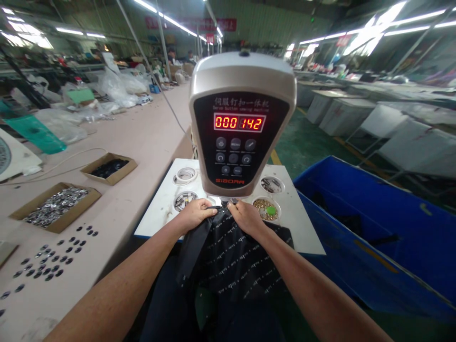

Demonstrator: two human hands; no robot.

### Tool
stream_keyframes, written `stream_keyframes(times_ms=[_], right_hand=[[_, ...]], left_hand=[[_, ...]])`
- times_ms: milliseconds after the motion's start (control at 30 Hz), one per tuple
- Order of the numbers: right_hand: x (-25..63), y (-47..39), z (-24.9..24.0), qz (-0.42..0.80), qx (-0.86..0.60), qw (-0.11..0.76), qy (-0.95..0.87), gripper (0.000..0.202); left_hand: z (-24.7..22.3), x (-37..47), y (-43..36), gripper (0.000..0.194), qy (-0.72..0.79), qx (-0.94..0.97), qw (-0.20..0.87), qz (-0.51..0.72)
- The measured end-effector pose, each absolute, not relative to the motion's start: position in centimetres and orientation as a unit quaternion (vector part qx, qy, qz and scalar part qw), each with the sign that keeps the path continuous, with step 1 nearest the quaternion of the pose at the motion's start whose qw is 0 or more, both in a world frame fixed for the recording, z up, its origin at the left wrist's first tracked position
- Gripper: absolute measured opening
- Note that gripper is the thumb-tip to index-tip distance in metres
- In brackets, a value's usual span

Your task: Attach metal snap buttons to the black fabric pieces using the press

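Note:
A servo button machine (pixel 245 76) with a red display reading 000142 stands right in front of me. Below its head, black fabric with white printed lettering (pixel 235 256) stretches from the machine down over my lap. My left hand (pixel 195 214) pinches the fabric's upper edge on the left side, thumb against fingers. On the right, my right hand (pixel 245 216) grips the same edge close to the machine's working point. The machine head hides that point from above. Both hands are close together at the white machine table (pixel 302 232).
Recessed cups in the machine table hold brass-coloured pieces (pixel 262 208), metal parts (pixel 272 184) and white rings (pixel 185 175). Left, a long table bears a box of metal fasteners (pixel 57 206), a box of black pieces (pixel 109 167) and scattered dark discs (pixel 46 261). A blue bin (pixel 377 237) stands right.

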State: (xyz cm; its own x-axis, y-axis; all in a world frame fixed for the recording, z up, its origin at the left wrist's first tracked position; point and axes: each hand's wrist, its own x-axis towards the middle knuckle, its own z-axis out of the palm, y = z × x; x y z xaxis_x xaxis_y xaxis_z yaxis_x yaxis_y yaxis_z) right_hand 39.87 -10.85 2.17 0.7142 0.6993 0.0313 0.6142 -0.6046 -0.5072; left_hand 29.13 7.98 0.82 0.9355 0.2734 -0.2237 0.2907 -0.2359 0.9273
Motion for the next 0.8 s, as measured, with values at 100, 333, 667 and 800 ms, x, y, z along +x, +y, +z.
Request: stream_keyframes(times_ms=[100,333,667,800], right_hand=[[39.88,-10.83,2.10,0.085,-0.892,0.249,-0.369,0.034],[39.95,-10.89,1.92,0.085,-0.891,0.253,-0.367,0.034],[39.88,-10.80,1.85,0.083,-0.891,0.261,-0.362,0.033],[39.75,-10.83,1.86,0.081,-0.889,0.267,-0.362,0.033]], left_hand=[[1.13,29.06,7.75,0.031,0.183,0.783,0.594,-0.007],[1.17,29.00,7.63,0.031,0.189,0.779,0.598,-0.005],[0.84,29.04,7.84,0.030,0.193,0.778,0.598,0.002],[1.03,28.97,7.61,0.030,0.199,0.773,0.602,0.006]])
